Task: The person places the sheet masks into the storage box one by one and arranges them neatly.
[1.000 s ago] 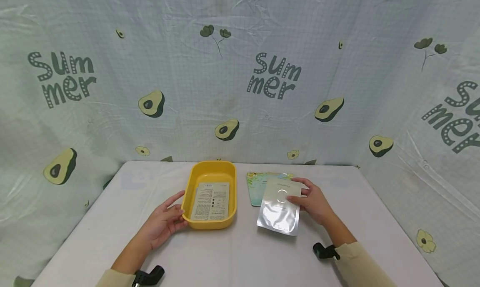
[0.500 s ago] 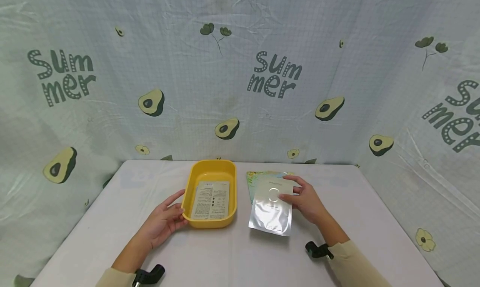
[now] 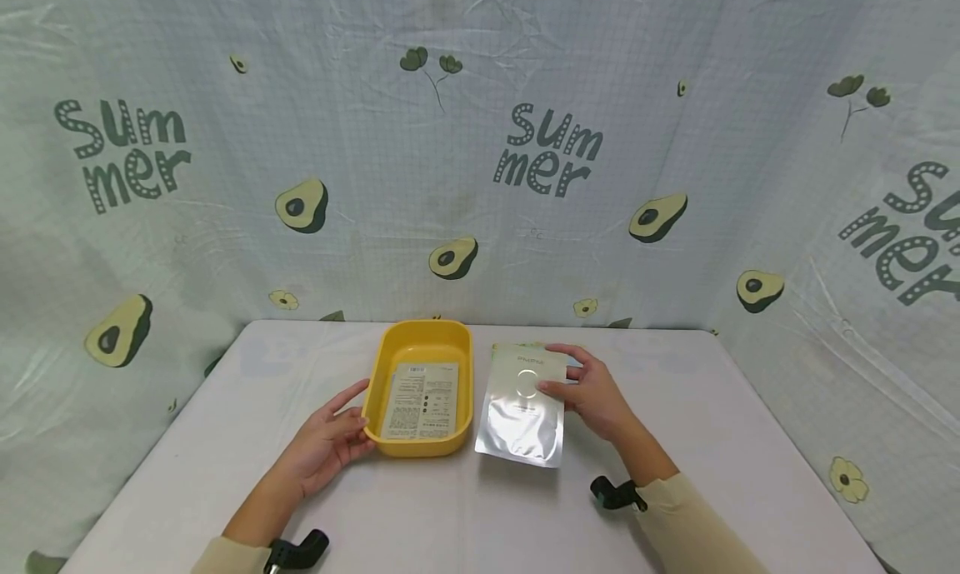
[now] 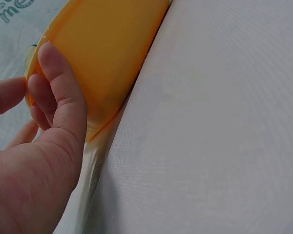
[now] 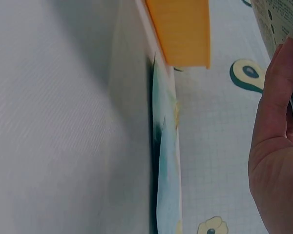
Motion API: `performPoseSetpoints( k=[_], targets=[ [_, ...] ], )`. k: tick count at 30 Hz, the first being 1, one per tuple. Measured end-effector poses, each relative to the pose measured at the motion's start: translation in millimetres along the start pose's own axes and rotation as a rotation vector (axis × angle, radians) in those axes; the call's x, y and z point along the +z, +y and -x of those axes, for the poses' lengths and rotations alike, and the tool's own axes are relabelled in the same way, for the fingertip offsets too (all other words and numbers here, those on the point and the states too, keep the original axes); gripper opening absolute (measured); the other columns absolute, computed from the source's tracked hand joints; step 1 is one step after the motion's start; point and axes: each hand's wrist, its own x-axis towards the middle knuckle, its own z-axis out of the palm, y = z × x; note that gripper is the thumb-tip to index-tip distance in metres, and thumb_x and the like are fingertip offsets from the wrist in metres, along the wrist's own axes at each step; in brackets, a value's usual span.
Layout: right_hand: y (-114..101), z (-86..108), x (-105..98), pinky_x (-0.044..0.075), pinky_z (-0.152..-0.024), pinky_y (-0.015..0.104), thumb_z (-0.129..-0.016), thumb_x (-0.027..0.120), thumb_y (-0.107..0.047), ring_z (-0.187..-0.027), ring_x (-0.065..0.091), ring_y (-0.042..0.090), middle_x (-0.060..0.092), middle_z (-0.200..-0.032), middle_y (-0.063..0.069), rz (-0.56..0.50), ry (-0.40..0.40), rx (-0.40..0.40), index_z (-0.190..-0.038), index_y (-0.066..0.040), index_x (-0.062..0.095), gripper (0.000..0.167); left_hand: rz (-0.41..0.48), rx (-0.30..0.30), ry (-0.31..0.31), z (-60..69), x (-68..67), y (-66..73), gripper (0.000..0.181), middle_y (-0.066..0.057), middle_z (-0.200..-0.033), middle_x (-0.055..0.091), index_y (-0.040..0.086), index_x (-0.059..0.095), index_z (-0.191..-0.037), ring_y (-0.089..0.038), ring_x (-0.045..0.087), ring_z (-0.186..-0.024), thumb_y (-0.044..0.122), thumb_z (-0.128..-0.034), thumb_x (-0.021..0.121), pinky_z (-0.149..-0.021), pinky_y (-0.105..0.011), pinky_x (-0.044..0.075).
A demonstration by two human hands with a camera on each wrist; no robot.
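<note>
My right hand (image 3: pixel 595 393) pinches a silver foil packet (image 3: pixel 517 428) by its right edge, thumb on the front and fingers behind. The packet is tilted above the table, its round logo facing up. Its printed back (image 5: pixel 278 17) shows in the right wrist view. At the near left corner of a yellow plastic tray (image 3: pixel 423 450), my left hand (image 3: pixel 324 449) holds the rim and wall between thumb and fingers, with the index finger stretched along the side. In the tray lies a packet with printed text (image 3: pixel 420 401), face down.
Light blue floral packets (image 5: pixel 167 180) lie on the white table (image 3: pixel 420 516), right of the tray; in the head view the foil packet nearly covers them. A curtain (image 3: pixel 480 141) with avocado prints stands behind the table.
My right hand has moved left with the foil packet, closer to the tray and over the floral packets. My left hand and the tray have stayed in place.
</note>
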Motion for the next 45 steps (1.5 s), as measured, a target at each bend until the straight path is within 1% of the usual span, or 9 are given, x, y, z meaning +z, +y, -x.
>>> performPoseSetpoints(
  k=[5,10,17,19,25,33,38,43,45],
  targets=[
    [-5.0,-4.2,9.9,0.064,-0.071,0.042,-0.087,0.080,-0.006,-0.090,0.074,0.023,0.070,-0.120,0.018,-0.017,-0.022,-0.006,-0.149,-0.016,0.049,0.070,0.002,0.000,0.005,-0.1,0.5,0.2,0.072,-0.004,-0.117,0.058,0.022,0.021,-0.164,-0.016,0.062,-0.090,0.004,-0.1021,0.053,-0.087,-0.029,0.060],
    [-8.5,-10.5,20.3,0.064,-0.073,0.041,-0.087,0.080,-0.006,-0.091,0.074,0.023,0.069,-0.122,0.020,-0.003,-0.017,-0.007,-0.149,-0.016,0.048,0.071,-0.002,0.007,0.008,0.1,0.2,0.8,0.072,-0.003,-0.116,0.058,0.022,0.021,-0.164,-0.015,0.062,-0.089,0.004,-0.1021,0.054,-0.086,-0.029,0.060],
    [-10.6,-17.0,32.5,0.064,-0.076,0.040,-0.087,0.080,-0.007,-0.094,0.073,0.023,0.068,-0.125,0.021,-0.001,-0.016,0.002,-0.150,-0.014,0.046,0.072,0.000,0.013,-0.017,0.5,-0.7,0.1,0.073,-0.003,-0.117,0.059,0.020,0.018,-0.165,-0.015,0.063,-0.091,0.005,-0.1029,0.053,-0.086,-0.029,0.060],
    [-11.1,-19.1,35.3,0.064,-0.076,0.040,-0.087,0.080,-0.007,-0.094,0.073,0.023,0.069,-0.125,0.021,-0.013,-0.020,-0.005,-0.149,-0.014,0.047,0.071,0.004,0.009,-0.015,-0.2,-0.7,-0.4,0.072,-0.003,-0.117,0.059,0.021,0.019,-0.165,-0.016,0.063,-0.091,0.005,-0.1029,0.053,-0.086,-0.029,0.060],
    [-10.5,-25.8,43.9,0.064,-0.071,0.040,-0.084,0.083,-0.008,-0.086,0.075,0.024,0.071,-0.117,0.021,0.018,-0.014,-0.022,-0.147,-0.012,0.049,0.071,0.000,0.001,-0.003,-1.6,-0.5,-1.1,0.071,-0.005,-0.119,0.059,0.022,0.020,-0.164,-0.018,0.063,-0.093,0.006,-0.1029,0.053,-0.088,-0.030,0.060],
    [-8.9,-35.1,57.1,0.064,-0.071,0.041,-0.084,0.084,-0.014,-0.085,0.075,0.026,0.072,-0.119,0.019,0.070,-0.007,-0.016,-0.143,-0.019,0.053,0.066,0.004,0.003,-0.015,-0.1,-1.1,-0.4,0.072,-0.004,-0.118,0.060,0.021,0.019,-0.164,-0.017,0.063,-0.093,0.006,-0.1026,0.054,-0.087,-0.029,0.059],
    [-7.7,-41.9,65.2,0.064,-0.071,0.040,-0.084,0.085,-0.020,-0.086,0.075,0.025,0.072,-0.121,0.017,0.106,-0.008,-0.003,-0.146,-0.018,0.052,0.070,0.003,0.004,-0.017,0.8,-0.6,0.7,0.074,-0.003,-0.115,0.060,0.020,0.018,-0.165,-0.015,0.063,-0.090,0.005,-0.1023,0.054,-0.085,-0.029,0.059],
    [-8.4,-48.4,73.0,0.064,-0.072,0.041,-0.084,0.086,-0.020,-0.087,0.075,0.026,0.072,-0.121,0.017,0.096,-0.027,-0.011,-0.144,-0.022,0.054,0.068,-0.004,0.015,-0.019,1.2,0.2,1.2,0.075,-0.002,-0.113,0.059,0.018,0.017,-0.165,-0.013,0.062,-0.088,0.004,-0.1017,0.054,-0.084,-0.028,0.059],
    [-8.8,-51.3,76.4,0.064,-0.072,0.041,-0.083,0.086,-0.019,-0.087,0.075,0.026,0.072,-0.121,0.017,0.097,-0.039,-0.019,-0.144,-0.021,0.054,0.069,-0.006,0.017,-0.021,1.4,0.3,1.2,0.075,-0.002,-0.113,0.059,0.017,0.017,-0.165,-0.013,0.062,-0.088,0.004,-0.1015,0.054,-0.084,-0.028,0.059]
  ],
)
